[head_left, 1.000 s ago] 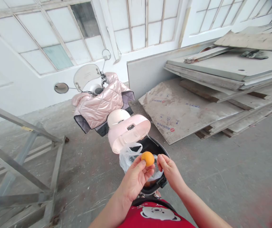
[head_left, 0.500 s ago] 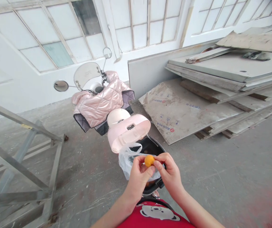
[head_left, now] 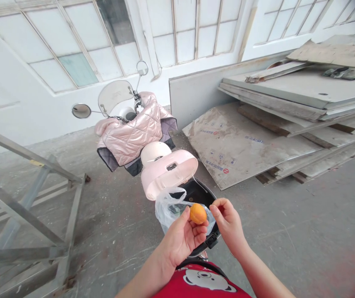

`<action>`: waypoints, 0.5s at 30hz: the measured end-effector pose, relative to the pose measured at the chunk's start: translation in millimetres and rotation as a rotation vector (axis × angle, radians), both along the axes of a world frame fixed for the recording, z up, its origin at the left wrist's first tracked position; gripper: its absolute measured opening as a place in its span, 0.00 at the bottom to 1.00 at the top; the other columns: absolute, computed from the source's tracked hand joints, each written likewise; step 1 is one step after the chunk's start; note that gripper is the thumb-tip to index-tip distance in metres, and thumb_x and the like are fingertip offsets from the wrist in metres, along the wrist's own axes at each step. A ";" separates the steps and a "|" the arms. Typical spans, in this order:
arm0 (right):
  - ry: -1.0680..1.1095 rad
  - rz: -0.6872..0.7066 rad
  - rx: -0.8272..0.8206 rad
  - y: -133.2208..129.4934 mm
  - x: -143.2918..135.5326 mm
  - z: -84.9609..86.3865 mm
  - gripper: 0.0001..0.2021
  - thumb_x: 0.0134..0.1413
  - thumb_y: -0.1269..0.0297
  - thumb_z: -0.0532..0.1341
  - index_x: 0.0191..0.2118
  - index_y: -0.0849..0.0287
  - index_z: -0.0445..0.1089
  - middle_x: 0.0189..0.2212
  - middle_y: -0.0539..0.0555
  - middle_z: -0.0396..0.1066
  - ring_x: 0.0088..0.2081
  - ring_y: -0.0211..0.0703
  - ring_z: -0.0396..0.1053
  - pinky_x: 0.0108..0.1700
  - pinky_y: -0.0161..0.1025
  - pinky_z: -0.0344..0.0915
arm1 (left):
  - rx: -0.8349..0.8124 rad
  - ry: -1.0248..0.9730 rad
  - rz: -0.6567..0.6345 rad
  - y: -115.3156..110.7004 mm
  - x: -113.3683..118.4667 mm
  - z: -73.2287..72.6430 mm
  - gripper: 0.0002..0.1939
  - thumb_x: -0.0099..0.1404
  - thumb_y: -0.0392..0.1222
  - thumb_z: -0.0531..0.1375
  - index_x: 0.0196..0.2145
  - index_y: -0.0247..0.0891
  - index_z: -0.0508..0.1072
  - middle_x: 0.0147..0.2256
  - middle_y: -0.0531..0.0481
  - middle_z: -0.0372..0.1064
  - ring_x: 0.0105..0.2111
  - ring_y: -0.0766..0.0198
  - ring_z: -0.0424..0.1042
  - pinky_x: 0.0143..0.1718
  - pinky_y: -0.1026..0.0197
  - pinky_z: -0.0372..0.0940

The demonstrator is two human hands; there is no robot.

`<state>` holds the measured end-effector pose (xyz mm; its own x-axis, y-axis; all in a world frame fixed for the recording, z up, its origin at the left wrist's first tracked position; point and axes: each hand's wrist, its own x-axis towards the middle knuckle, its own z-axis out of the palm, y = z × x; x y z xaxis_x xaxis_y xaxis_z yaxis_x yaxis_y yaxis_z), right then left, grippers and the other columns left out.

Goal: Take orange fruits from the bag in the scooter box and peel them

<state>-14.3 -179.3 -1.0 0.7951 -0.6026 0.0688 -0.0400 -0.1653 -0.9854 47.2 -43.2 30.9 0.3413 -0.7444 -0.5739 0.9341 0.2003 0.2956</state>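
An apricot (head_left: 197, 213), round and orange-yellow, rests between the thumb and fingers of my left hand (head_left: 185, 238). My right hand (head_left: 229, 225) is just to the right, apart from the fruit. Its thumb and forefinger are pinched together, and anything between them is too small to make out. Below both hands, a translucent plastic bag (head_left: 166, 209) hangs over the rim of the black open scooter box (head_left: 200, 192). The bag's contents are mostly hidden by my hands.
The box's pink lid (head_left: 182, 162) stands raised behind it. Ahead is the scooter with a pink quilted cover (head_left: 134, 136) and mirrors. A metal frame (head_left: 68, 231) stands at left. Stacked panels (head_left: 252, 145) lie at right on the concrete floor (head_left: 112, 231).
My right hand has let go of the apricot and moved slightly right. The left hand has turned palm-up with the fruit in its fingers.
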 end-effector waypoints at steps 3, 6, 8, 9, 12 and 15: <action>-0.035 0.120 -0.014 2.3 -2.2 9.1 0.12 0.50 0.55 0.58 0.38 0.57 0.61 0.26 0.49 0.60 0.28 0.39 0.59 0.31 0.36 0.58 | -0.003 -0.087 0.024 -2.0 -1.2 2.4 0.20 0.62 0.49 0.56 0.42 0.26 0.66 0.32 0.44 0.69 0.27 0.70 0.69 0.29 0.69 0.67; 0.034 0.183 -0.080 7.3 -1.8 14.4 0.12 0.50 0.55 0.57 0.37 0.57 0.63 0.24 0.49 0.60 0.25 0.38 0.59 0.28 0.35 0.58 | -0.016 -0.238 0.079 -3.7 -3.8 6.2 0.14 0.59 0.41 0.61 0.41 0.32 0.65 0.34 0.47 0.68 0.31 0.70 0.70 0.32 0.70 0.65; 0.029 0.160 -0.088 10.7 0.1 13.4 0.10 0.54 0.56 0.54 0.36 0.57 0.64 0.26 0.51 0.64 0.27 0.38 0.62 0.30 0.35 0.60 | -0.029 -0.299 0.089 -3.5 -5.0 8.5 0.14 0.58 0.40 0.62 0.40 0.34 0.64 0.34 0.48 0.68 0.32 0.70 0.70 0.33 0.69 0.64; 0.008 0.146 -0.081 12.0 1.2 11.4 0.11 0.56 0.57 0.52 0.35 0.57 0.65 0.27 0.51 0.66 0.29 0.39 0.63 0.32 0.35 0.60 | -0.033 -0.315 0.081 -2.8 -5.4 9.7 0.14 0.58 0.41 0.62 0.39 0.34 0.64 0.33 0.48 0.68 0.32 0.69 0.70 0.34 0.69 0.64; -0.039 0.122 -0.036 13.5 2.9 1.9 0.12 0.56 0.57 0.51 0.31 0.58 0.65 0.26 0.51 0.66 0.29 0.38 0.63 0.32 0.34 0.61 | -0.047 -0.382 0.039 0.2 -5.6 14.1 0.18 0.55 0.44 0.63 0.39 0.34 0.63 0.34 0.48 0.68 0.31 0.69 0.69 0.35 0.66 0.63; -0.014 0.073 0.006 10.8 0.7 -4.8 0.13 0.55 0.55 0.52 0.28 0.59 0.63 0.22 0.49 0.63 0.24 0.36 0.60 0.28 0.33 0.60 | 0.020 -0.554 0.043 2.9 -4.6 17.0 0.20 0.53 0.44 0.65 0.39 0.35 0.63 0.36 0.48 0.67 0.33 0.67 0.68 0.36 0.64 0.62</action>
